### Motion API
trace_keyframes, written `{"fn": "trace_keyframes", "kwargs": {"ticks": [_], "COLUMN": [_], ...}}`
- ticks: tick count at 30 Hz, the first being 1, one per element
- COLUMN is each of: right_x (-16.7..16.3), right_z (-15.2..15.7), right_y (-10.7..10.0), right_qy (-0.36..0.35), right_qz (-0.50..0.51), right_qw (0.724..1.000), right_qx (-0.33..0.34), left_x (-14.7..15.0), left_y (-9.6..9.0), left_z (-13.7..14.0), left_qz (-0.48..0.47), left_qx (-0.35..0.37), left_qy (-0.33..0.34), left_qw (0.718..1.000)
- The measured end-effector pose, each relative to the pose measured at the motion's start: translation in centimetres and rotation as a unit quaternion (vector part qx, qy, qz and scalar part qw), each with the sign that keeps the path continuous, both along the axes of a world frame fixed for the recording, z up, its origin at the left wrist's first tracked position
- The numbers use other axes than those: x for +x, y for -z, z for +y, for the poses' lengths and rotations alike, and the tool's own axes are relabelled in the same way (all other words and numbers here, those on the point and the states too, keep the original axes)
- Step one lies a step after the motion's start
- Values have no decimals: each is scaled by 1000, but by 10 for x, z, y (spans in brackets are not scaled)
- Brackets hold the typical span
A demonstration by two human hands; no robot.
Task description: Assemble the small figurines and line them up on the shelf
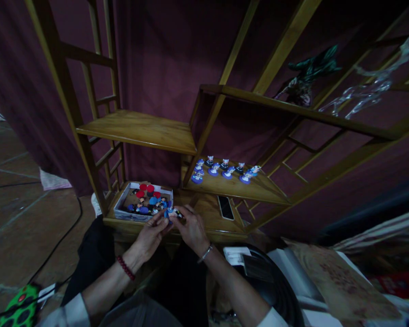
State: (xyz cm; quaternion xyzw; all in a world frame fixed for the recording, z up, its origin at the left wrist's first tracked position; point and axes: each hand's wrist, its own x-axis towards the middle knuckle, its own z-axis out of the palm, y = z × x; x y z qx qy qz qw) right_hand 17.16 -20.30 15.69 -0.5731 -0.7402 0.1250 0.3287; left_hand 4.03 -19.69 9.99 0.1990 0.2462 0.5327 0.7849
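While your left grip [152, 232] and right grip [192, 228] both pinch 1 small blue-and-white figurine [171, 212] between them, a box [131, 216] of toys sits just beyond your left grip. Right of your right grip lies a phone [226, 208]; beyond it, more figurines [228, 172] stand on a shelf [259, 189].

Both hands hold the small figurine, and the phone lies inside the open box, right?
Not quite: in the head view, the phone lies on the lower wooden shelf, outside the open box. The left hand and right hand do hold the small figurine.
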Motion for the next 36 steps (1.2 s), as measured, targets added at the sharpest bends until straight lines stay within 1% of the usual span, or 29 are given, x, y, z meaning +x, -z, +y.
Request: {"fn": "trace_keyframes", "kwargs": {"ticks": [7,16,21,30,36], "right_x": [6,8,10,12,14], "right_z": [1,-1,0,0,2], "right_y": [-2,-12,-10,-9,-9], "right_qy": [-38,-67,-78,-98,-120], "right_qz": [-5,-7,-13,-2,10], "right_qw": [999,997,997,995,993], "right_qx": [-11,-28,-22,-22,-15], "left_x": [0,-1,-1,-2,-2], "left_y": [0,-1,-5,-3,-4], "left_z": [-1,-2,-3,-4,-5], "left_qz": [-7,-14,-15,-24,-21], "left_qx": [-7,0,-6,0,8], "left_qy": [9,24,30,41,47], "left_qw": [1000,1000,999,999,999]}}
